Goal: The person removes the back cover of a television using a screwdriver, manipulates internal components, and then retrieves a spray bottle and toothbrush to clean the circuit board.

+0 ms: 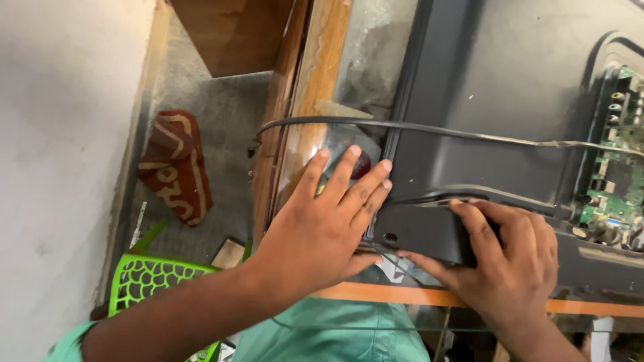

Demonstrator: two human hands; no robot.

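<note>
On the glass-topped table [349,74], a flat-screen television [510,87] lies face down, its rear cover partly off so the green circuit board [620,167] shows. Left hand [322,228] presses flat, fingers spread, at the panel's corner, likely steadying it. Right hand [503,261] curls its grip around the dark cover's edge [429,234] (thumb underneath). A black cable [429,129] crosses above.

Both arms are bare from wrist to above the elbow. The left hand [329,221] and right hand [506,265] carry no rings, watch or gloves. Behind the left hand, a short teal-green sleeve [67,345] caps the upper arm; matching teal-green cloth [329,335] covers the body below both hands.
</note>
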